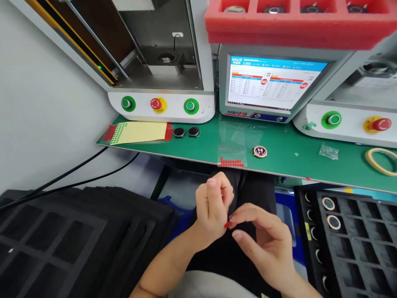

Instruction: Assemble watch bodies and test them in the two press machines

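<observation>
Between the fisted left hand (pixel 211 207) and the spread-fingered right hand (pixel 273 240), a red sticker (pixel 228 224) is apparently touched by both.

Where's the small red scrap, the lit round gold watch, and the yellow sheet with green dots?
Small red scrap (pixel 228 224): head view, on its middle.
Lit round gold watch (pixel 259 151): head view, on its screen.
Yellow sheet with green dots (pixel 142 132): head view, on its plain yellow part.
</observation>
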A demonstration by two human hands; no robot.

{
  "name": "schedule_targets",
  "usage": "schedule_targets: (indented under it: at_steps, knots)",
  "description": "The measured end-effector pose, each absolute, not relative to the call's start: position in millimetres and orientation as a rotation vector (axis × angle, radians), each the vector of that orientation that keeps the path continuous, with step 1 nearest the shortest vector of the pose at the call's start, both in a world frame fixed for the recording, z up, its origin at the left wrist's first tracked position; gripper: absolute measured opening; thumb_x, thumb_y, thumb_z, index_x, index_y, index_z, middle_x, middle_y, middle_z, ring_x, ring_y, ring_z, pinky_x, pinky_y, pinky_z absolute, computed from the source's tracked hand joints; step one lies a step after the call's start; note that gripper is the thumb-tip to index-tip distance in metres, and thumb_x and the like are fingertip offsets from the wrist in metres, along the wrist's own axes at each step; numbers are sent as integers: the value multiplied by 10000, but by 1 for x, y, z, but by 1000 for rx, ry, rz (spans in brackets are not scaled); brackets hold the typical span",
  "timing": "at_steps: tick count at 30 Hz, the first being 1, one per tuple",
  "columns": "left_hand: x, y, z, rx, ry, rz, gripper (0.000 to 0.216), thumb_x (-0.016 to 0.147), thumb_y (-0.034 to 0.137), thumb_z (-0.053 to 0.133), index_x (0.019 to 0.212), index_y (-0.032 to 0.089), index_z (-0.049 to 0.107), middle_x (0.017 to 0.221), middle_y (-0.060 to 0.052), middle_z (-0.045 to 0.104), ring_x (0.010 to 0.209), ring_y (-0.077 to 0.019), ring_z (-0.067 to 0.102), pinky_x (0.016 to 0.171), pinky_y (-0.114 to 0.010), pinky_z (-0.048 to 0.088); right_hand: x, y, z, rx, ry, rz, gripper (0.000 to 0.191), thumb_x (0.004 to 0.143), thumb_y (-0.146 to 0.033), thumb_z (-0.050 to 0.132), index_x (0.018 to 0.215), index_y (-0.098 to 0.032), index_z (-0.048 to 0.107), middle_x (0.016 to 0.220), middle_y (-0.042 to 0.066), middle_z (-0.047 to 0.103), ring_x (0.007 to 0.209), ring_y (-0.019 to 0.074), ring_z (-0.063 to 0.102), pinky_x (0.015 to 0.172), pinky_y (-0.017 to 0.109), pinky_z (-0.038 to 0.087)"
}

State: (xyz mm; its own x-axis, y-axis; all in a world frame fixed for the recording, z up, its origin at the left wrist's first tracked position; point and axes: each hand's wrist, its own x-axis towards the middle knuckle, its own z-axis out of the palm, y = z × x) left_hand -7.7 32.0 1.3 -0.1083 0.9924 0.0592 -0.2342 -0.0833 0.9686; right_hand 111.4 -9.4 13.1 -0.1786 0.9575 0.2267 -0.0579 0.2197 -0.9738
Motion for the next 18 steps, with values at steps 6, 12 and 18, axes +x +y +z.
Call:
schedule_targets:
  at_steps: [6,12,18]
  knots:
    - [-10,28,0,1116,1015,1343,565,969,613,291,604,194,395,463,41,339,401,-80,294,426,-260,179,105,-10,9,-967,-1284,1217,152,794,-81,703,856,-220,711,776,6,723,723,138,678,685,234,556]
    - [-10,28,3,1229,1019,1318,550,977,578,323,590,192,389,501,31,339,433,-88,303,451,-276,174,108,-10,10,-1008,-1287,1225,131,788,-90,723,796,-221,725,724,0,728,683,144,688,644,231,557]
    - [-11,27,-3,1325,1083,1394,501,992,481,392,584,191,362,467,47,295,417,-81,271,469,-281,169,111,-13,12,-991,-1443,1076,131,825,-79,668,844,-206,692,747,18,710,684,161,678,634,263,557]
